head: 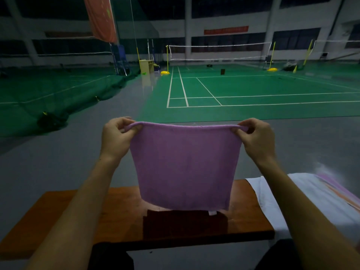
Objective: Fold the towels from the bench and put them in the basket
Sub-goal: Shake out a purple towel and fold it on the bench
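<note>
A purple towel (185,166) hangs in the air above the brown wooden bench (78,209), stretched flat between both hands. My left hand (116,136) pinches its top left corner and my right hand (257,138) pinches its top right corner. A small white tag shows at the towel's bottom right edge. The towel's lower edge hangs just over the bench top. A white towel (282,199) with pink and orange stripes lies over the bench's right end. No basket is in view.
Grey floor runs past the bench, then green badminton courts with nets (218,52) and yellow posts. A dark green net lies bunched on the floor at the left (52,119). My dark-clothed knees show at the bottom edge.
</note>
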Demonstrator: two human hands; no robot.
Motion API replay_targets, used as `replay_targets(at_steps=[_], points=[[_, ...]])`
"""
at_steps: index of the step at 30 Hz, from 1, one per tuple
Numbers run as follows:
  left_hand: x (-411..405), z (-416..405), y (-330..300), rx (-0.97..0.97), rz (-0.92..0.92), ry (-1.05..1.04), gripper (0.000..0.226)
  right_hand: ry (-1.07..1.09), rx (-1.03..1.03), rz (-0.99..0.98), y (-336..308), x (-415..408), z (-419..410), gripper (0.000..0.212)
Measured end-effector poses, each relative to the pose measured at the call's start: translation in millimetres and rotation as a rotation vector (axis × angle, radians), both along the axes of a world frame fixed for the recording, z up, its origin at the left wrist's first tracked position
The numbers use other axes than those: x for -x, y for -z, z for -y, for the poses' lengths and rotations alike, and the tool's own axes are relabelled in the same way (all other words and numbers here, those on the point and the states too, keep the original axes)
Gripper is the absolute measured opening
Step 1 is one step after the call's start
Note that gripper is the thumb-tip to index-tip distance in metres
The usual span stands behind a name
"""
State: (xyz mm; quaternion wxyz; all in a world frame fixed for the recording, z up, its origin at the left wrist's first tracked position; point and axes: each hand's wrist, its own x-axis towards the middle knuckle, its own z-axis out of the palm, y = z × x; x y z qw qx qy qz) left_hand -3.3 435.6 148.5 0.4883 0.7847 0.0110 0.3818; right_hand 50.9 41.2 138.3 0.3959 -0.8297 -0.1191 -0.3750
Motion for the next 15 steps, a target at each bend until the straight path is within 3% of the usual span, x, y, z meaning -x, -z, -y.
replay_targets(at_steps=[2, 8, 15], points=[[10, 4, 3, 0.108, -0.053, 0.084, 0.022, -0.028, 0.01, -0.057, 3, 2, 4, 0.022], [54, 21, 4, 0.118, -0.057, 0.112, 0.025, -0.223, -0.17, -0.247, 10, 35, 18, 0.028], [81, 28, -21, 0.255, 0.087, 0.143, 0.014, -0.176, -0.171, -0.031, -23, 73, 28, 0.038]])
